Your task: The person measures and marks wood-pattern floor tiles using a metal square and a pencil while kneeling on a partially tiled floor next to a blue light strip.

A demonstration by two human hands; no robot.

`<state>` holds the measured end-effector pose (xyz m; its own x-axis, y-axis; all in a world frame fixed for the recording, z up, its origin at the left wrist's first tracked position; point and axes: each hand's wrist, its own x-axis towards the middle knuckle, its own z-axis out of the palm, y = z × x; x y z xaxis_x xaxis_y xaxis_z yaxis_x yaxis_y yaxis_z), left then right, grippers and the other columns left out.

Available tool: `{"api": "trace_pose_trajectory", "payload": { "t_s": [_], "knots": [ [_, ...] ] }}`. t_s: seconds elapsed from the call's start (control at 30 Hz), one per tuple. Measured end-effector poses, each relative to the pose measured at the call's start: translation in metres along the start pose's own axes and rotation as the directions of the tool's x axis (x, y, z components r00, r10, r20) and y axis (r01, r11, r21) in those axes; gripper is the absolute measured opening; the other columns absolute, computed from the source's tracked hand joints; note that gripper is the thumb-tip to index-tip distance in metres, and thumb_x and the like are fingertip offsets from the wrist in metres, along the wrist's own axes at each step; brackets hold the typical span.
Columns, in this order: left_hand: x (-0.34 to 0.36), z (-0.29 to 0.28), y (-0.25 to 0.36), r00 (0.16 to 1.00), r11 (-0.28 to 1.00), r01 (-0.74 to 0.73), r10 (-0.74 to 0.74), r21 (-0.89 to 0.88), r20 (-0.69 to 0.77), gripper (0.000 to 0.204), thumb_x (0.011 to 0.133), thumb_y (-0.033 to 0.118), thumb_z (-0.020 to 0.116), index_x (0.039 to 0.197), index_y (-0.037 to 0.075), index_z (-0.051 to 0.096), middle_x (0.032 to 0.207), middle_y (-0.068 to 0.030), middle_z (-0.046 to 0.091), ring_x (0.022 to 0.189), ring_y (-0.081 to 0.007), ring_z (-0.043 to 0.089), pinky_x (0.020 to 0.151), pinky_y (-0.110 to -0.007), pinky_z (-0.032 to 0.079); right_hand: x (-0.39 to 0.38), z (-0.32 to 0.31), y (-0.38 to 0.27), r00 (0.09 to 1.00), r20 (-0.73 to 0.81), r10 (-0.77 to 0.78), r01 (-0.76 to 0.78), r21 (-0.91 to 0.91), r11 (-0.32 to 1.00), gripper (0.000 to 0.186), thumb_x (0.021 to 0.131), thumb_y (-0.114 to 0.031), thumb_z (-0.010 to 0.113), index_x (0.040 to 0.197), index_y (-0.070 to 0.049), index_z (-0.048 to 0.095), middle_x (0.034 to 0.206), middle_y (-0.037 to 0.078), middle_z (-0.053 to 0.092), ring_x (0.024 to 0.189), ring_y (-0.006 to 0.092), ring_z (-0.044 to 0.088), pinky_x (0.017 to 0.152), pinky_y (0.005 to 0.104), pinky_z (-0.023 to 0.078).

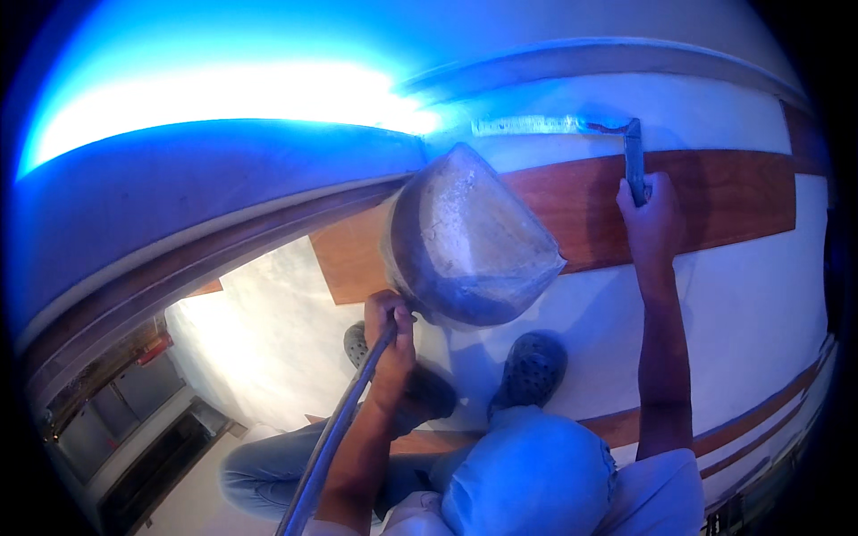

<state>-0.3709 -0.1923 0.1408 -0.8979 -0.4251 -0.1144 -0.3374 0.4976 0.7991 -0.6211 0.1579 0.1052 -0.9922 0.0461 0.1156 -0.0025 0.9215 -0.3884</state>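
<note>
My left hand (391, 332) is wrapped round a long dark pole (332, 442) that runs down past my forearm to the lower edge. Just beyond this hand is a large grey scoop-shaped pan (474, 237) with a rounded back and a straight front edge. My fingers partly hide where pole and pan meet. Farther out on the right, my right hand (651, 214) is closed round the grip of an L-shaped tool (635, 156). Its long, thin, pale strip, finely marked along its length, points left over the white surface; its exact kind is unclear.
A brown band (742, 192) crosses the white floor (590, 326) beneath the pan and right hand. Dark perforated clogs (534, 364) are on my feet. A raised ledge (223, 207) curves along the left, under a glaring blue-white light (241, 103). Dark cabinet-like shapes (134, 406) stand at lower left.
</note>
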Motion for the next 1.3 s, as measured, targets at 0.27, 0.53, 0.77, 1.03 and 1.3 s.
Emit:
{"api": "trace_pose_trajectory", "payload": {
  "t_s": [0.27,0.53,0.77,1.03,1.3],
  "knots": [
    [-0.01,-0.011,0.002,0.998,1.0,-0.002,0.004,0.025,-0.056,0.021,0.109,0.018,0.057,0.103,-0.001,0.061,0.107,-0.0159,0.062,0.08,-0.0209,0.065,0.068,-0.034,0.057,0.013,0.022,-0.039,0.999,0.039,0.03,-0.026,-0.088,0.996,0.032,0.092,-0.035,0.079,0.096,-0.01,0.059,0.087,0.009,0.07,0.077,0.0332,0.073,0.064,0.0499,0.058],
    [-0.009,-0.01,0.001,0.998,1.0,-0.006,0.008,0.031,-0.057,0.021,0.108,0.018,0.058,0.102,-0.002,0.062,0.108,-0.0159,0.063,0.078,-0.0199,0.068,0.066,-0.034,0.06,0.013,0.051,-0.074,0.998,-0.048,-0.039,0.04,0.012,0.999,0.035,0.091,-0.037,0.08,0.098,-0.01,0.059,0.088,0.009,0.071,0.076,0.0336,0.074,0.065,0.0499,0.059],
    [-0.009,-0.01,-0.009,0.996,0.996,-0.061,0.065,0.062,-0.06,0.02,0.109,0.017,0.058,0.103,-0.002,0.062,0.105,-0.0148,0.064,0.076,-0.0196,0.068,0.066,-0.034,0.06,-0.015,-0.004,-0.027,0.988,0.079,0.131,-0.135,0.047,0.99,0.032,0.092,-0.036,0.082,0.094,-0.01,0.062,0.086,0.009,0.069,0.075,0.0321,0.072,0.064,0.0508,0.055],
    [-0.01,-0.011,0.006,0.996,0.996,0.085,-0.085,0.002,-0.038,0.011,0.104,0.011,0.058,0.105,0.0,0.062,0.106,-0.0164,0.063,0.092,-0.0286,0.062,0.083,-0.04,0.052,-0.017,0.041,-0.043,0.999,0.004,0.039,-0.039,-0.02,0.999,0.032,0.091,-0.035,0.081,0.095,-0.011,0.061,0.085,0.009,0.068,0.073,0.0343,0.071,0.062,0.0498,0.056],
    [-0.008,-0.012,-0.005,0.998,0.999,-0.012,0.014,0.034,-0.064,0.015,0.107,0.013,0.058,0.102,-0.001,0.063,0.106,-0.0159,0.063,0.084,-0.023,0.066,0.072,-0.035,0.057,-0.022,0.027,-0.058,0.996,0.027,0.079,-0.081,0.06,0.995,0.033,0.091,-0.036,0.081,0.095,-0.011,0.06,0.085,0.008,0.068,0.073,0.0346,0.071,0.062,0.0499,0.057]
  ]
}}
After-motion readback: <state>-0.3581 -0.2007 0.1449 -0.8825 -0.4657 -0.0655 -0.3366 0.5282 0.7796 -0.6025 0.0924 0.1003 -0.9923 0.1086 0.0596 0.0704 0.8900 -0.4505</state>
